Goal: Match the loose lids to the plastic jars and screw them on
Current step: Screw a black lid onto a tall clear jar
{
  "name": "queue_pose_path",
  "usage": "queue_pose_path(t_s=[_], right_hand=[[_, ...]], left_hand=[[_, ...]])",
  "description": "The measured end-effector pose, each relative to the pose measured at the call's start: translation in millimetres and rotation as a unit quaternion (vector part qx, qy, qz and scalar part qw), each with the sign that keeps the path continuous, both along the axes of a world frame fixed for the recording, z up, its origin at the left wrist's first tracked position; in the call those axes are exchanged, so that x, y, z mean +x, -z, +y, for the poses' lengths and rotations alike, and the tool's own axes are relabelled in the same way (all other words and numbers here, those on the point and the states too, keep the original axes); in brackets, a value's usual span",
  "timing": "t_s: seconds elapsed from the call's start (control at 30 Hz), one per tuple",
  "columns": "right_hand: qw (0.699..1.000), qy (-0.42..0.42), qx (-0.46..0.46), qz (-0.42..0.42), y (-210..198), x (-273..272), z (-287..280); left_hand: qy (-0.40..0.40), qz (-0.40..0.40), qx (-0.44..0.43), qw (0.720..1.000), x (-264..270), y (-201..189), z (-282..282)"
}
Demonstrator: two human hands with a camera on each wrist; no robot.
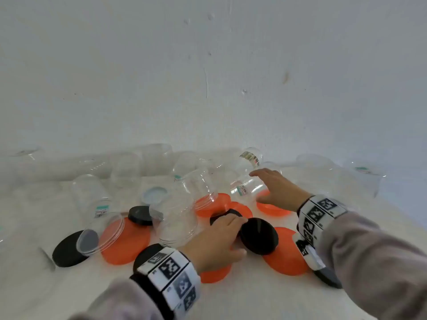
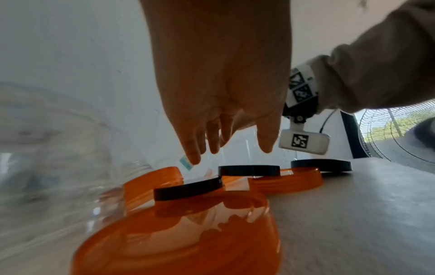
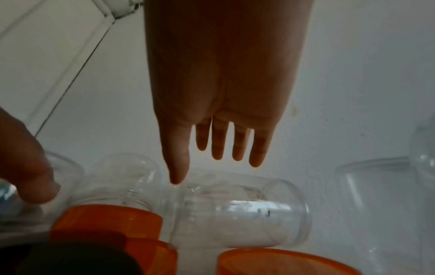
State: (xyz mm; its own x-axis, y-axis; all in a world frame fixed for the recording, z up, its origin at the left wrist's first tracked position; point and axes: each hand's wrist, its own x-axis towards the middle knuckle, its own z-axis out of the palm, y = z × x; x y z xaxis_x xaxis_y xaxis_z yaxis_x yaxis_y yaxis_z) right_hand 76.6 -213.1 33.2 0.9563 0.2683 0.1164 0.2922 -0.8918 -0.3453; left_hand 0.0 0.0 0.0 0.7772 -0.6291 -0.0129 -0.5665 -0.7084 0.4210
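Observation:
Clear plastic jars and loose orange and black lids lie scattered on a white table (image 1: pixel 231 301). My left hand (image 1: pixel 231 234) (image 2: pixel 223 145) reaches with straight fingers over the middle lids. Its fingertips sit at the edge of a round black lid (image 1: pixel 260 236), and I cannot tell whether they touch it. A second black lid (image 1: pixel 225 214) lies just beyond, on orange lids (image 2: pixel 179 238). My right hand (image 1: pixel 272 185) (image 3: pixel 219 158) hovers open over a small clear jar (image 1: pixel 245 188) (image 3: pixel 242 214) lying on its side, holding nothing.
A wide clear jar (image 1: pixel 178 218) lies tipped just left of my left hand. More jars (image 1: pixel 92 197) stand along the back by the wall. A large black lid (image 1: pixel 67 248), a small black lid (image 1: pixel 141 214) and a pale lid (image 1: pixel 153 195) lie to the left.

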Motion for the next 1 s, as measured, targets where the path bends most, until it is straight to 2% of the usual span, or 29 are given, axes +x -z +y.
queue_pose_path(t_s=[0.07,0.27,0.43,0.6,0.83,1.0], right_hand=[[0.999,-0.001,-0.053,0.01,-4,8,-1],[0.978,-0.028,-0.204,0.033,-11,27,8],[0.962,-0.049,-0.264,0.039,-10,37,17],[0.946,-0.061,-0.318,0.006,-7,39,21],[0.93,-0.059,-0.361,-0.037,-1,34,23],[0.938,-0.048,-0.336,-0.061,-5,21,16]], left_hand=[[0.018,-0.013,0.008,1.0,8,1,-12],[0.033,-0.027,0.116,0.992,24,3,-40],[0.049,-0.022,0.165,0.985,29,6,-48],[0.049,-0.036,0.19,0.98,28,7,-46],[0.041,-0.039,0.183,0.981,24,6,-45],[0.024,-0.014,0.109,0.994,19,-2,-31]])
